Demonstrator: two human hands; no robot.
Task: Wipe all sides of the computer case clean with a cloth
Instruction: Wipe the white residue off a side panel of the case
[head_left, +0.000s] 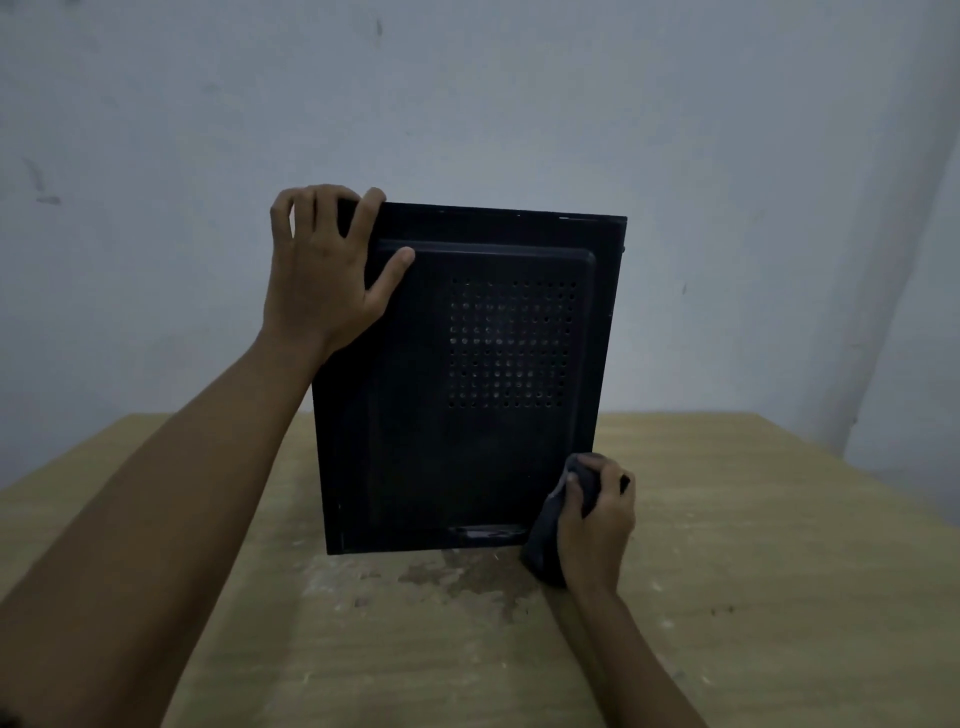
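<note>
A black computer case (467, 441) stands upright on the wooden table (753, 545), its side panel with a grid of vent holes facing me. My left hand (324, 275) grips the case's top left corner, fingers over the top edge and thumb on the panel. My right hand (597, 525) is closed around a dark grey cloth (545, 551) at the case's lower right corner, where the cloth touches the panel's edge and hangs down to the table.
The table's surface shows a worn, stained patch (467, 577) just in front of the case. A pale wall (519, 104) rises right behind the table. Bare tabletop lies on both sides of the case.
</note>
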